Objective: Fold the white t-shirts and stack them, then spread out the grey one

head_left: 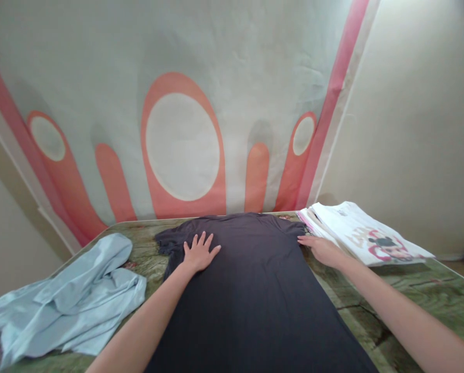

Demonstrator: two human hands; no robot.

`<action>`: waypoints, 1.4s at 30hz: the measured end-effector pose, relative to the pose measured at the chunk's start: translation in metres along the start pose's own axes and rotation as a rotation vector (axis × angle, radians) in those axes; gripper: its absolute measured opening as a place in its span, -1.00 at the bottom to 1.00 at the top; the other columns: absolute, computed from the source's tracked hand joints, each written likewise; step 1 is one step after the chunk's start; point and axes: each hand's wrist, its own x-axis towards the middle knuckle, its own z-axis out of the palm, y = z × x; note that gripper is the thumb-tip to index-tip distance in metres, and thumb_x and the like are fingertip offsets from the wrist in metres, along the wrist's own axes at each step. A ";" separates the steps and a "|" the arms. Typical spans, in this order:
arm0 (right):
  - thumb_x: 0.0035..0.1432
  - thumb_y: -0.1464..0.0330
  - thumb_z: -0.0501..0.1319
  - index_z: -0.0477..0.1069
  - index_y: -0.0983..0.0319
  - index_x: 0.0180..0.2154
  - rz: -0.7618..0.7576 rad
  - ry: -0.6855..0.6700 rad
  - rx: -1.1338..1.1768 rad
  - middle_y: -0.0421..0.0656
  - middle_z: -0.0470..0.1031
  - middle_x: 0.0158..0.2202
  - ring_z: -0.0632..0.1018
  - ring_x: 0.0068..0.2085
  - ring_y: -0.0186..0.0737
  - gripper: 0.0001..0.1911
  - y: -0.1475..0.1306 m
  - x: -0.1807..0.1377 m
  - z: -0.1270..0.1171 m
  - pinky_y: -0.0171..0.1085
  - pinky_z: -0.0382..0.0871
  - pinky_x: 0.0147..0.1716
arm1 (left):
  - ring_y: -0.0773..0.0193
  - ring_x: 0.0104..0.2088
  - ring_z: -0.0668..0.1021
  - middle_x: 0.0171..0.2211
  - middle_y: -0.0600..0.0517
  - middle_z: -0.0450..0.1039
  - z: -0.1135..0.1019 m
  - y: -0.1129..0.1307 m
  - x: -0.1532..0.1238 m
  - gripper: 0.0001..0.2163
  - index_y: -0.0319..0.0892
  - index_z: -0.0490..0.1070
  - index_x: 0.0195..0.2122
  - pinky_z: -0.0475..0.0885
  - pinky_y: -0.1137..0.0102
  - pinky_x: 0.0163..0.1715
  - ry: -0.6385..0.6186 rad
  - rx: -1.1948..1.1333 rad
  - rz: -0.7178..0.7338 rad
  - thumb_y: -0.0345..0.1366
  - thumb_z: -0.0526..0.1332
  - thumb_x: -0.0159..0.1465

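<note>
A dark T-shirt [251,290] lies spread out on the table, its neck end toward the far edge and its lower end running out of the bottom of the view. My left hand [199,254] rests flat on its upper left part, fingers spread. At the right sleeve, my right hand [323,250] has its fingers drawn together at the shirt's edge, seemingly pinching the cloth; the fingertips are small and partly hidden. Beside that hand sits a stack of folded clothes, topped by a white T-shirt [356,228] with a cartoon print.
A crumpled light blue shirt [84,300] lies at the left of the table [445,295], which has a green and brown patterned surface. Right behind the far edge rises a wall covering [278,67] with orange and pink shapes.
</note>
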 end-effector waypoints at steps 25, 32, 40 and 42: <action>0.07 0.24 0.14 0.39 0.09 -0.02 0.039 -0.147 0.248 -0.14 0.32 0.09 0.34 0.09 -0.09 -0.60 -0.093 -0.103 -0.039 -0.12 0.15 0.09 | 0.08 0.26 -0.09 0.29 -0.03 -0.24 -0.023 0.076 -0.070 -0.43 -0.04 -0.11 0.26 -0.14 0.12 0.16 -0.120 -0.110 0.564 0.09 -0.22 0.28; 0.04 0.30 0.10 0.49 0.22 -0.42 0.246 -0.066 0.328 -0.19 0.54 -0.45 0.50 -0.41 -0.22 -0.79 -0.070 -0.040 -0.045 -0.31 0.34 -0.39 | 0.12 0.25 -0.04 0.28 -0.08 -0.19 -0.038 0.137 -0.053 -0.44 -0.20 -0.05 0.24 -0.08 0.14 0.16 -0.148 -0.130 0.705 -0.03 -0.11 0.27; 0.05 0.17 0.08 0.45 0.25 -0.54 0.659 0.147 0.132 -0.04 0.50 -0.53 0.53 -0.38 -0.13 -0.66 -0.036 0.038 -0.005 -0.24 0.32 -0.40 | 0.07 0.25 -0.06 0.27 -0.14 -0.16 0.004 0.233 -0.013 -0.39 -0.31 -0.05 0.23 -0.13 0.07 0.16 -0.004 -0.171 0.582 0.02 -0.28 0.29; 0.00 0.11 0.12 0.46 0.26 -0.55 0.735 0.169 0.106 0.04 0.51 -0.46 0.53 -0.31 -0.04 -0.64 -0.036 0.045 0.000 -0.17 0.33 -0.36 | 0.08 0.25 -0.05 0.27 -0.14 -0.15 0.015 0.237 -0.014 -0.35 -0.33 -0.03 0.23 -0.13 0.08 0.17 0.049 -0.179 0.580 0.05 -0.32 0.28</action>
